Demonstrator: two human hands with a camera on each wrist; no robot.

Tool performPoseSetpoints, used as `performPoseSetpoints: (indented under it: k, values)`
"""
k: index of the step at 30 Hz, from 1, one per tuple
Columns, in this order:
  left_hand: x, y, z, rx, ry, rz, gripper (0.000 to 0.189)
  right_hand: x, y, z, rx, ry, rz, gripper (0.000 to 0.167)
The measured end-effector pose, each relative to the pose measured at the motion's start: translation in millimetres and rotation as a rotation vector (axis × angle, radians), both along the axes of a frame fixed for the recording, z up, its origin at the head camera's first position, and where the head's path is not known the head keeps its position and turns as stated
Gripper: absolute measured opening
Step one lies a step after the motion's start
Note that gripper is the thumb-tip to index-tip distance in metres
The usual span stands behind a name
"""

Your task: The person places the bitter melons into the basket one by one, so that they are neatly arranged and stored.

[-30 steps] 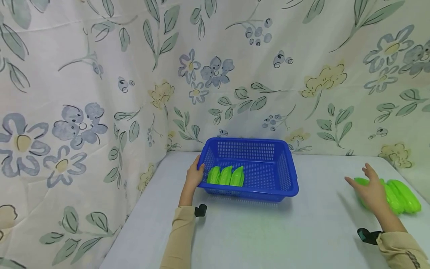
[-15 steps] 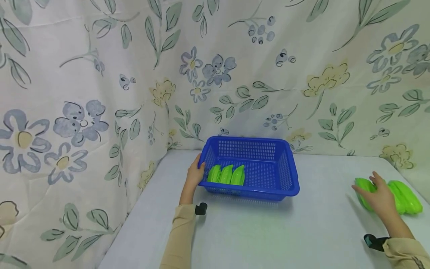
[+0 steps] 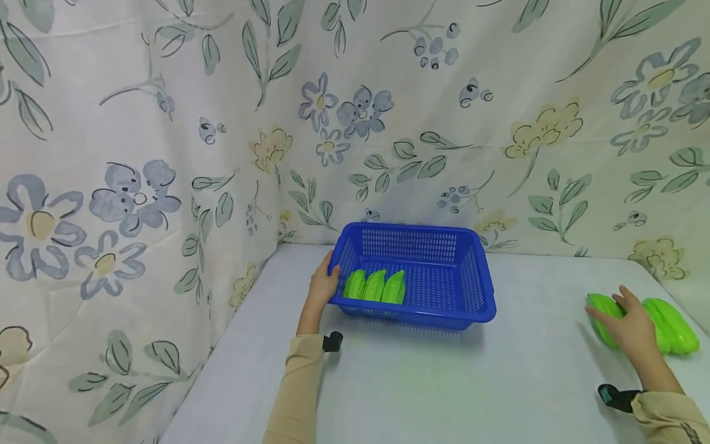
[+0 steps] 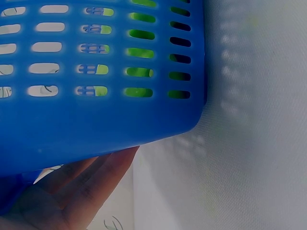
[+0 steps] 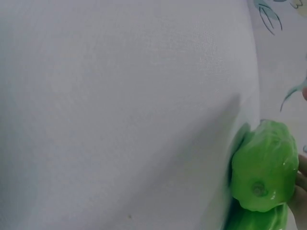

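A blue plastic basket point(image 3: 427, 320) with slotted walls stands on the table. Inside, along its near left part, lie 3 bright green ribbed gourds point(image 3: 374, 286). My left hand point(image 3: 322, 287) grips the basket's left rim, thumb over the edge and fingers underneath the rim in the left wrist view. On the far right, my right hand point(image 3: 635, 327) is around a green gourd point(image 3: 601, 303), which still lies on the table. In the right wrist view, fingers point(image 5: 302, 179) touch the side of that glossy gourd point(image 5: 264, 165); the rest of the hand is out of frame.
More green gourds point(image 3: 673, 327) lie right beside my right hand, partly covered by it. A white cloth covers the table point(image 3: 421, 382). Behind and to the left hangs a floral curtain point(image 3: 421, 185), close to the basket's back edge.
My right hand has moved slightly right and closed in around the leftmost gourd of the right-hand group. My left hand stays on the basket rim, and the basket has not moved.
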State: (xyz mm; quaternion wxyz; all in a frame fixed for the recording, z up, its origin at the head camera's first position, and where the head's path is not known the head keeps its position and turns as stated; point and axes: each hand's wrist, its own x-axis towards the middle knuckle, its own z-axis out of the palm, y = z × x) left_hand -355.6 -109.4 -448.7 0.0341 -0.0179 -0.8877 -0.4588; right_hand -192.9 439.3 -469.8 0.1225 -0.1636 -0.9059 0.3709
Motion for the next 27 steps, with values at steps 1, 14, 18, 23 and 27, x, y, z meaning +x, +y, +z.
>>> performPoseSetpoints:
  k: [1, 14, 18, 23, 27]
  values:
    - [0.1, 0.1, 0.2, 0.001, -0.001, 0.001, 0.053, -0.1, 0.5, 0.0, -0.004, -0.002, -0.001, 0.085]
    - [2.1, 0.0, 0.7, 0.004, -0.010, 0.008, 0.053, -1.2, 0.1, -2.3, -0.060, -0.018, -0.049, 0.082]
    - [2.0, 0.9, 1.1, 0.002, -0.008, 0.007, 0.052, -1.3, -1.1, -8.4, -0.110, -0.054, -0.046, 0.085]
    - [0.7, 1.3, -0.1, -0.002, -0.006, 0.005, 0.052, -5.3, -4.4, -13.8, -0.174, -0.114, -0.051, 0.088]
    - [0.5, 0.4, -0.5, 0.002, -0.009, 0.009, 0.053, -10.5, -7.9, -15.9, -0.168, -0.103, -0.046, 0.086]
